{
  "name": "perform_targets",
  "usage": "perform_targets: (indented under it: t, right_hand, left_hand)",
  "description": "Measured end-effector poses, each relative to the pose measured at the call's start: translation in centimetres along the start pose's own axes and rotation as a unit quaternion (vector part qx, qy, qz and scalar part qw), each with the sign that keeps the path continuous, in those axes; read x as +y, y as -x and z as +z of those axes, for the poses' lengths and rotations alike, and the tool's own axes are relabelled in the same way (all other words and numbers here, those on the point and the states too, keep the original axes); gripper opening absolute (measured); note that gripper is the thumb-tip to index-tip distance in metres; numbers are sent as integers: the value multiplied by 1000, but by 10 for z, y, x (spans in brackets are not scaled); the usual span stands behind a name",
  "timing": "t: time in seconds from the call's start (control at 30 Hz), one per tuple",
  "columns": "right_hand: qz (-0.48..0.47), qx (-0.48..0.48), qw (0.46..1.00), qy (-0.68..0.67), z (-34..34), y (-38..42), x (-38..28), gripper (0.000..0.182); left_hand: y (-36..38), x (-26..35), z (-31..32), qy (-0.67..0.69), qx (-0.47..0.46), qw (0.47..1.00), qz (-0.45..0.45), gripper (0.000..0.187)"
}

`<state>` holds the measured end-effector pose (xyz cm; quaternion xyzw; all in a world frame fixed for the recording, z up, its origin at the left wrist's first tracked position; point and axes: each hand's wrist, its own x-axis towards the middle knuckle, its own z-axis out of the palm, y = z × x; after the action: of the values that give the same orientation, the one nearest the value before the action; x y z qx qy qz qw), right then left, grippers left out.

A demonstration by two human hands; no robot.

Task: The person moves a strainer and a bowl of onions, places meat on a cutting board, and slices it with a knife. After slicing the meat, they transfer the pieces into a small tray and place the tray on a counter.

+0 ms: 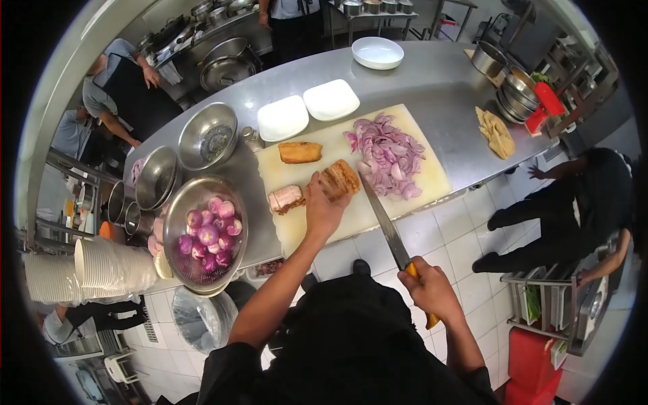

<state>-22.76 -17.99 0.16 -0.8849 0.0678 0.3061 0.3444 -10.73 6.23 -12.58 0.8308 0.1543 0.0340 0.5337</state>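
Note:
My left hand [324, 208] is closed around a browned slab of pork belly [340, 179] over the cutting board [277, 233]. In my right hand [426, 289] is the yellow handle of a long kitchen knife [386, 226]. The blade points away from me, its tip beside the sliced red onions [388, 155] heaped on the board's right side. Another browned piece of pork belly [300, 152] lies at the board's upper left. A third piece of pork [286, 199], with a pale cut face, rests just left of my left hand.
Peeled red onions fill a perforated steel bowl [174, 253] on the left, near more steel bowls [208, 136]. Two square white dishes [282, 119] and a round white bowl [377, 52] stand behind the board. A folded cloth [495, 133] lies right. Several people work nearby.

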Motion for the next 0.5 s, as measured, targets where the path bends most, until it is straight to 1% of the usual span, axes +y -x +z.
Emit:
perform_targets:
  t: [0.1,0.13,0.2,0.3,0.4,0.5]
  right_hand:
    - [-84,50,995,-2,6,-14,29,29]
    - [-88,47,995,-2,4,-16,33,29]
    - [-97,40,994,0,-1,-21,40,29]
    - [-99,33,994,-11,-7,-25,44,29]
    - [-47,-15,999,-12,-16,-25,39,35]
    - [-81,-3,997,14,-17,-31,41,33]
  left_hand:
    - [-1,8,3,40,-17,999,-11,98]
    - [-1,5,6,-27,30,998,51,97]
    - [-3,-1,11,-162,125,963,173,96]
    - [-16,1,7,-142,52,977,151,90]
    - [-15,6,5,-135,38,985,104,81]
    - [3,13,1,-121,55,988,77,73]
